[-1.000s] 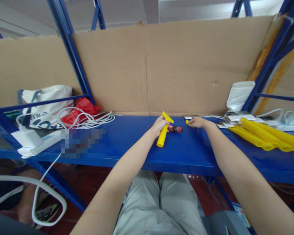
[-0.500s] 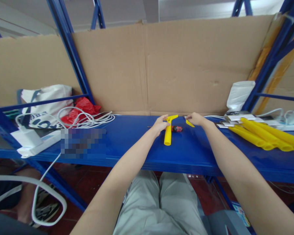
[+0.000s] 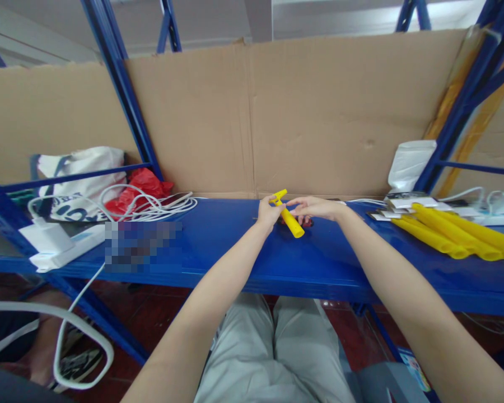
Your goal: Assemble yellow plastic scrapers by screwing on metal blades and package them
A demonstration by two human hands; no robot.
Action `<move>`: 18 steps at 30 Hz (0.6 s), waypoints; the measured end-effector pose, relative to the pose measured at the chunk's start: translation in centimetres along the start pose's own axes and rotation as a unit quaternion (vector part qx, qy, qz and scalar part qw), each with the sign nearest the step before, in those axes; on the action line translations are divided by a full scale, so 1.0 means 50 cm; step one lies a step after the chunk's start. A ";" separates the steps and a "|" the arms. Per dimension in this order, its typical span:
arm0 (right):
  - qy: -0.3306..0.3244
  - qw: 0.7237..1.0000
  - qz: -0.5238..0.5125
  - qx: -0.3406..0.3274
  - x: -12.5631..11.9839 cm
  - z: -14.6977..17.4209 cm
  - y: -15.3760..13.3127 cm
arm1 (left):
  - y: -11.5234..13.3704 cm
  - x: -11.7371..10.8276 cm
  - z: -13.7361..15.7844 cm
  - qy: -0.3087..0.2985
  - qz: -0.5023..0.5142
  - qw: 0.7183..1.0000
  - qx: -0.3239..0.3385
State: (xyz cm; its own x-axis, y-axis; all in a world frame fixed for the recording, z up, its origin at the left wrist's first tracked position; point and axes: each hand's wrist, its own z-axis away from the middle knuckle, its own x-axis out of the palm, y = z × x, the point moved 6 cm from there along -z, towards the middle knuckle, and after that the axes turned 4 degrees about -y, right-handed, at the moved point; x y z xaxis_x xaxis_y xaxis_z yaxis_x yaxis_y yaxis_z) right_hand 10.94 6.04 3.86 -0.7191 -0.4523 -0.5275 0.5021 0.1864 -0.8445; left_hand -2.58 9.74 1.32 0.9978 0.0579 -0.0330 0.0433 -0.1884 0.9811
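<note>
My left hand (image 3: 270, 215) is closed around a yellow T-shaped plastic handle (image 3: 293, 224), its crosspiece up at the back and its round tube tilted down toward the right. From the right, my right hand (image 3: 319, 207) reaches in with fingers stretched and apart, the tips at or touching the tube; I see nothing held in it. Below the hands lies a red-and-black screwdriver (image 3: 308, 223) on the blue shelf, mostly covered. A small dark flat thing shows behind my right wrist, too small to name.
On the right, several yellow tubes (image 3: 462, 232) lie beside stacked white boxes (image 3: 409, 200) and a white pouch (image 3: 411, 165). Coiled white cable (image 3: 168, 206), a power strip (image 3: 69, 250), a red bag (image 3: 145, 187) and a cloth bag (image 3: 82, 193) are left. Cardboard (image 3: 319, 112) stands behind.
My right hand has moved left to the handle, and the small yellow piece at its fingers no longer shows. The handle has turned, its tube end swinging right.
</note>
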 end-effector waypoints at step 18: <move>0.220 0.970 0.047 0.090 -0.084 0.012 0.044 | 0.003 0.012 -0.005 -0.049 -0.092 0.991 0.079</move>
State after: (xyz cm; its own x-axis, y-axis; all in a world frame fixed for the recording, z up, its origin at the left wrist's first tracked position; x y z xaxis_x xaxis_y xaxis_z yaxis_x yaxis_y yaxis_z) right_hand 15.35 7.84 4.27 -0.7811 -0.0177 -0.6242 0.6234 0.0363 -0.7811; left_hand -2.00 9.98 1.50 0.9721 0.0105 -0.2344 0.2242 -0.3351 0.9151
